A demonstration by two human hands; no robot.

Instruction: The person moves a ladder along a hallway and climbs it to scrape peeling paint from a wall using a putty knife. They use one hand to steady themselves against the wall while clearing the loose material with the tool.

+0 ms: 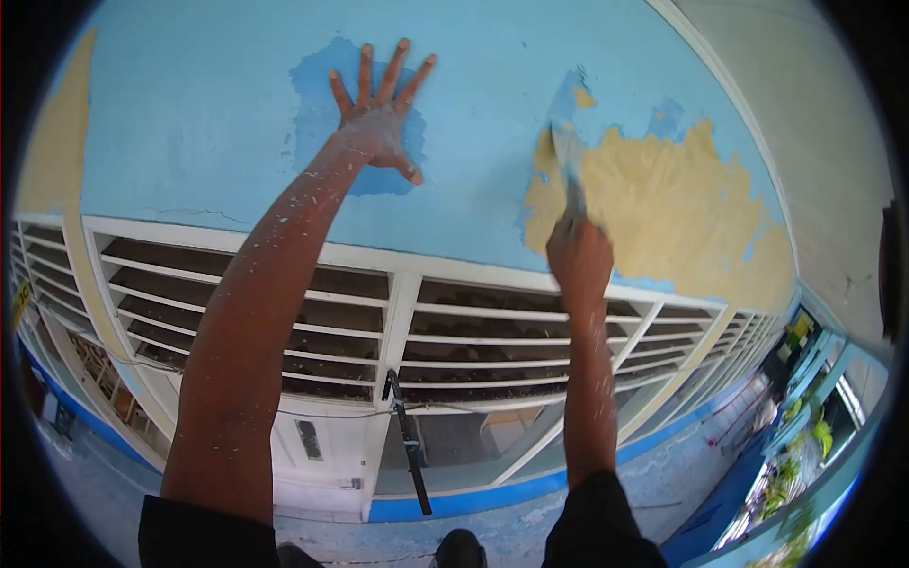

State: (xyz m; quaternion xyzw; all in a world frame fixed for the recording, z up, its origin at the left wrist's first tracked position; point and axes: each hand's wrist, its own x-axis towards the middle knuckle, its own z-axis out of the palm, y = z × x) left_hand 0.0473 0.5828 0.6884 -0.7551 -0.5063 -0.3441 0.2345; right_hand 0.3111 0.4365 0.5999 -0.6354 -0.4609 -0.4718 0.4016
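My left hand [377,128] lies on the light blue wall [473,123], fingers spread, over a patch of darker blue. Pale dust and flecks cover its back and the forearm. My right hand [579,254] is closed round the handle of a paint scraper [565,151], whose blade points up. The blade is at the left edge of a large bare yellowish patch [663,194] with ragged paint borders. A small yellowish spot [584,97] shows just above the blade. Whether the blade touches the wall is hard to tell.
Below the wall run white louvre slats [492,327] in a white frame. A black rod-like object [409,445] stands out in front of the frame. Under the slats are a white door [322,464] and window panes. Far below, a dark shoe [460,549] shows; plants [786,483] are at lower right.
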